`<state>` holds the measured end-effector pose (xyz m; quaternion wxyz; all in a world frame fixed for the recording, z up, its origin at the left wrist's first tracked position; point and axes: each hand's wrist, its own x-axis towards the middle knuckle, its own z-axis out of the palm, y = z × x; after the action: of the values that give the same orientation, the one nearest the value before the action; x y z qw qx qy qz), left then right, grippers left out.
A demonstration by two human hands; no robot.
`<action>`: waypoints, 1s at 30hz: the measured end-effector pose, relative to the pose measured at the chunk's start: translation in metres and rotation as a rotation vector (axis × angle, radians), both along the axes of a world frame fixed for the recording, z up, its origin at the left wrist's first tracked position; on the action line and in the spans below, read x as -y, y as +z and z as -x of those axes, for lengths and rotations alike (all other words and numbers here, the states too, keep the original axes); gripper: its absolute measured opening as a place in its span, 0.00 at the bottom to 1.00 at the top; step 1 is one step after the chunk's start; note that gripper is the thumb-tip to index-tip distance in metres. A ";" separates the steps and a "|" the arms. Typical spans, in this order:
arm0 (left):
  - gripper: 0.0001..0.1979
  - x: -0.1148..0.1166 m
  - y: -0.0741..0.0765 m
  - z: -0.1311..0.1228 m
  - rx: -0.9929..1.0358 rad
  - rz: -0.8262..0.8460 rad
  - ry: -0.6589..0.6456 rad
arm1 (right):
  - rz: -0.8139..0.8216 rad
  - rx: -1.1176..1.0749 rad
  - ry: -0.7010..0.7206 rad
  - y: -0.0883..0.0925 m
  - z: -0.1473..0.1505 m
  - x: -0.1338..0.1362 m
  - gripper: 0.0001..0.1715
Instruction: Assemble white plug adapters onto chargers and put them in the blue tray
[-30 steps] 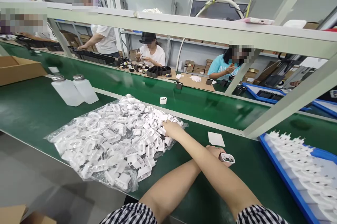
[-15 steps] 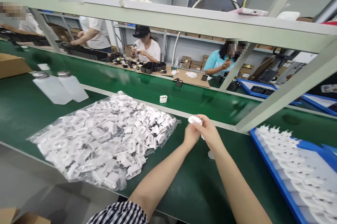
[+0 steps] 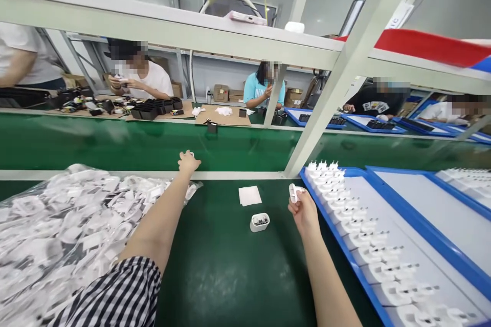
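Note:
Far out over the green belt, my left hand has its fingers closed round a small white plastic housing, mostly hidden under them. My right hand grips another white oval plastic housing beside the blue tray's edge. Between my arms, a white housing stands on the green table, opening up, with electronic parts showing inside. Just behind it lies a flat white square.
A clear plastic bag of loose white casings covers the left side. On the right, a blue tray holds rows of white plug adapters. A slanted metal post rises near my right hand. Co-workers sit across the green belt.
The view has swung right. My hands, together round a white piece before, are now apart: the left on the belt housing, the right near the tray. The housing with electronics now shows on the table.

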<state>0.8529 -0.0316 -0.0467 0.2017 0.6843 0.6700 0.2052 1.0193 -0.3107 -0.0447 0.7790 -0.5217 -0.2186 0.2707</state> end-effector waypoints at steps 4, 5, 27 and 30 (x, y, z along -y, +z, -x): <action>0.19 0.007 0.004 -0.006 -0.099 -0.019 -0.138 | 0.102 0.071 0.091 0.002 0.005 0.002 0.11; 0.18 0.014 0.006 -0.009 -0.122 -0.025 -0.181 | 0.144 0.109 0.142 0.003 0.007 0.002 0.11; 0.27 0.213 0.002 -0.008 0.110 -0.041 -0.987 | 0.498 0.646 0.407 -0.003 0.038 0.007 0.08; 0.17 0.219 -0.010 -0.012 0.239 -0.047 -0.952 | 0.495 0.647 0.467 -0.008 0.035 0.007 0.08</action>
<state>0.8651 -0.2503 -0.0568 0.3331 0.8906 0.2500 0.1825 0.9847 -0.3178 -0.0523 0.4411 -0.6863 -0.4905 0.3063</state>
